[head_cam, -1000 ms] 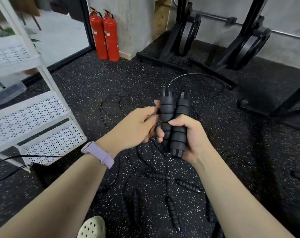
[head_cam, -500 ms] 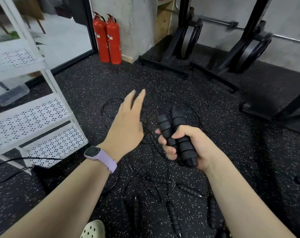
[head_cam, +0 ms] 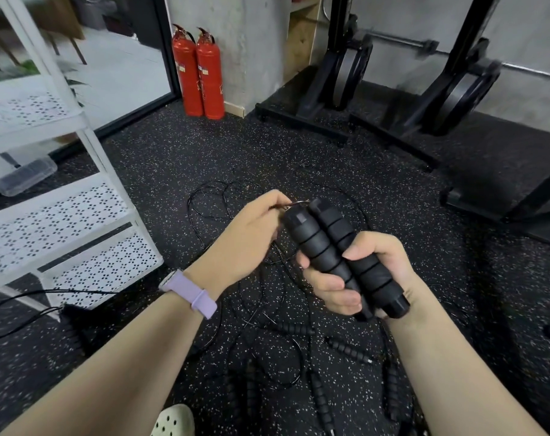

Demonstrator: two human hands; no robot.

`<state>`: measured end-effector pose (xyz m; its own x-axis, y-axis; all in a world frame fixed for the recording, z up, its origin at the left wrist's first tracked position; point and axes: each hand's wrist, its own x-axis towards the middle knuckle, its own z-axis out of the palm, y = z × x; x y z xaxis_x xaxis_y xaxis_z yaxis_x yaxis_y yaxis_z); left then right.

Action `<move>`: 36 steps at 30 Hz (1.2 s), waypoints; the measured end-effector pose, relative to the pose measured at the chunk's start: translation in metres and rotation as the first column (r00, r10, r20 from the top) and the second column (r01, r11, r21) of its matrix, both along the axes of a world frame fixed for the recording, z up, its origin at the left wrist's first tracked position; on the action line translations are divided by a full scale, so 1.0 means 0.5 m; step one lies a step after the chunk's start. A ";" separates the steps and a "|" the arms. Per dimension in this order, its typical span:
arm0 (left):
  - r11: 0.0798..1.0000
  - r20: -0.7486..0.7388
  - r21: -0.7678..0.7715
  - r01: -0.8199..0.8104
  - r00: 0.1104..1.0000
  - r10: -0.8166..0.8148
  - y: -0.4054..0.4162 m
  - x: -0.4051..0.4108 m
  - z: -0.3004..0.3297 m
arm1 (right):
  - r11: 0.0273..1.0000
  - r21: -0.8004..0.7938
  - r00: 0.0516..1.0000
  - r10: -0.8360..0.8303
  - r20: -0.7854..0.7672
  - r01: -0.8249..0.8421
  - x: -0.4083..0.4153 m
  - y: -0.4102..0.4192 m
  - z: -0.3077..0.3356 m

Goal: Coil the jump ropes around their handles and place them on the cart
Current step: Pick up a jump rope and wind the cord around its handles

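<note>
Black handles [head_cam: 339, 256]: two, side by side, gripped in right hand [head_cam: 361, 272]
Left hand [head_cam: 248, 237]: pinching thin rope [head_cam: 294, 203] at handle tops
Extinguishers [head_cam: 198, 70]: two red, labels unreadable
Cart [head_cam: 78, 212]: white

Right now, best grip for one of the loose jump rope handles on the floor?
Take the loose handle at mid-length on its ribbed foam, coming from above with fingers straddling its long axis. It lies flat on the floor, cord exiting one end, so avoid the tips.
</note>
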<state>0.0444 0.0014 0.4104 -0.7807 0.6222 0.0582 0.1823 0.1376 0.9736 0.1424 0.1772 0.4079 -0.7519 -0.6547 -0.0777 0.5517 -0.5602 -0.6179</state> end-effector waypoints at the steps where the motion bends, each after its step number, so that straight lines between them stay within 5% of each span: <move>1: 0.999 0.051 0.037 -0.007 0.999 0.005 0.000 -0.004 0.005 | 1.000 -0.021 1.000 -0.011 -0.004 0.011 -0.001 -0.002 0.000; 4: 0.999 -0.127 -0.028 -0.026 0.992 0.023 0.004 0.005 0.025 | 0.996 -0.060 0.998 -0.066 -0.012 0.066 -0.004 -0.009 -0.003; 8: 0.964 -0.168 -0.217 -0.154 0.979 0.119 0.027 0.035 0.019 | 0.994 -0.019 0.994 -0.105 -0.025 0.105 -0.011 -0.021 -0.012; 13: 0.959 0.372 -0.258 -0.116 0.904 0.209 0.041 0.034 0.016 | 0.950 0.211 0.972 -0.236 -0.005 0.231 -0.010 -0.020 -0.024; 15: 0.927 0.424 -0.367 -0.080 0.873 0.243 0.043 0.030 0.001 | 0.845 0.425 0.941 -0.335 -0.055 0.326 -0.011 -0.023 -0.022; 19: 0.776 0.110 -0.631 0.015 0.991 0.071 0.030 0.031 -0.032 | 0.325 0.817 0.856 -0.383 -0.346 0.476 -0.022 -0.040 -0.030; 22: 0.661 -0.059 -0.751 0.015 0.994 -0.090 0.029 0.056 -0.042 | 0.115 0.883 0.875 -0.239 -0.421 0.456 -0.028 -0.051 -0.044; 26: 0.527 -0.304 -0.841 -0.124 0.914 -0.269 0.018 0.073 -0.028 | -0.196 0.928 0.945 -0.022 -0.328 0.317 -0.021 -0.048 -0.075; 30: 0.539 -0.528 -0.804 -0.251 0.718 -0.453 0.016 0.073 -0.024 | -0.265 0.950 0.986 0.048 -0.158 0.165 -0.018 -0.043 -0.073; 36: 0.582 -0.566 -0.788 -0.198 0.605 -0.560 0.017 0.070 -0.027 | -0.313 0.949 0.987 0.159 0.021 0.030 -0.015 -0.039 -0.051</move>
<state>0.0794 0.0098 0.3967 -0.5508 0.8339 -0.0349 0.8337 0.5517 0.0236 0.1346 0.1577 0.3822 -0.7739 0.1582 -0.6133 0.4308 0.8413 -0.3266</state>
